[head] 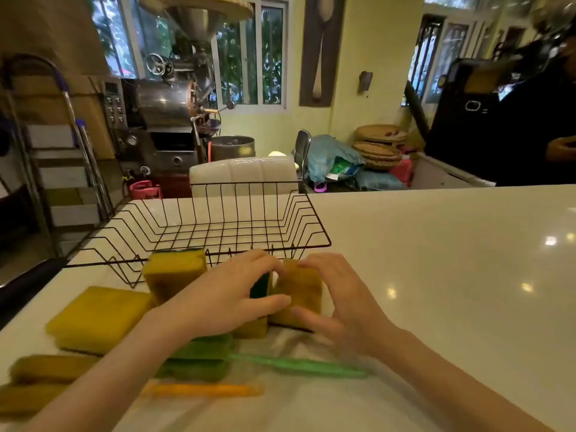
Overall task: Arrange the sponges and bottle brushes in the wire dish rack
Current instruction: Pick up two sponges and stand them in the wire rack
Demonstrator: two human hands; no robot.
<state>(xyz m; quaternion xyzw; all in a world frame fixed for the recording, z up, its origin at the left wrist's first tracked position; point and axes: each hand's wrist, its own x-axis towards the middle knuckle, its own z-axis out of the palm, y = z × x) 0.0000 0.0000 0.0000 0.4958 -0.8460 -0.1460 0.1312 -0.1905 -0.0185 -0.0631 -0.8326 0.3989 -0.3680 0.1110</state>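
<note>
Both hands — left [230, 294], right [339, 304] — fingers curled, thumbs nearly touching

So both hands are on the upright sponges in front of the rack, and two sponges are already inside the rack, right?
Not quite. The head view shows the wire dish rack empty. Both the left hand and right hand are on the upright sponges in front of it.

Black wire rack [199, 226]; glossy white countertop [436, 260]; matt porous sponges [99, 316].
</note>
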